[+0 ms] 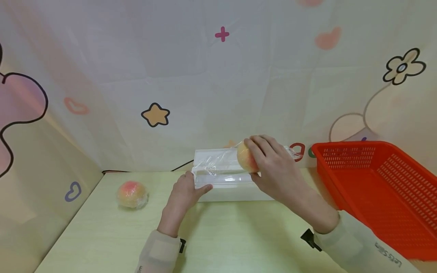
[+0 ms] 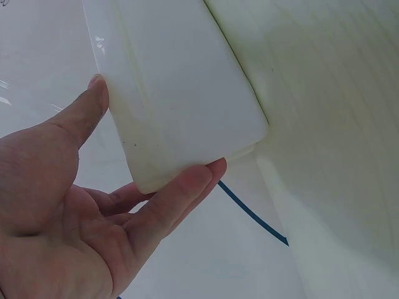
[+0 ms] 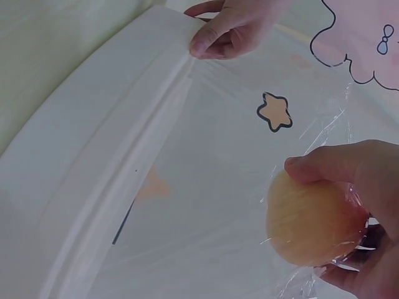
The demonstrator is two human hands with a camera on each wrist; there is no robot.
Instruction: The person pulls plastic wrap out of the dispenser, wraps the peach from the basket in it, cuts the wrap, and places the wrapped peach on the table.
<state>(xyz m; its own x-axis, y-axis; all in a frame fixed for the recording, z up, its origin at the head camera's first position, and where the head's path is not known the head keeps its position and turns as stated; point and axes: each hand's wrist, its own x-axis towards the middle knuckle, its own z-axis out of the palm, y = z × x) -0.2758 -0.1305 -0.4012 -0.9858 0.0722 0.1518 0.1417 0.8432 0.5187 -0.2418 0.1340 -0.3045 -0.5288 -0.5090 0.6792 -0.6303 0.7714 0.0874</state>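
Observation:
My right hand [image 1: 278, 167] grips a yellow peach with a pink blush [image 1: 244, 158], held above a white cling film box [image 1: 232, 194]. Clear cling film [image 1: 218, 161] stretches between the box and this peach; in the right wrist view it clings to the peach [image 3: 305, 218] in wrinkles. At the box's left end, my left hand [image 1: 184, 189] holds the corner. The left wrist view has the thumb on one long edge of the box [image 2: 187, 93] and the fingers at its end. Another peach [image 1: 131, 193], wrapped in film, rests on the table to the left.
A red plastic basket [image 1: 336, 193] with slotted walls stands at the right of the pale wooden table [image 1: 102, 235]. Behind the table hangs a light cloth [image 1: 191, 76] printed with hearts, a star and flowers. A dark cable [image 1: 182, 165] runs along the back edge.

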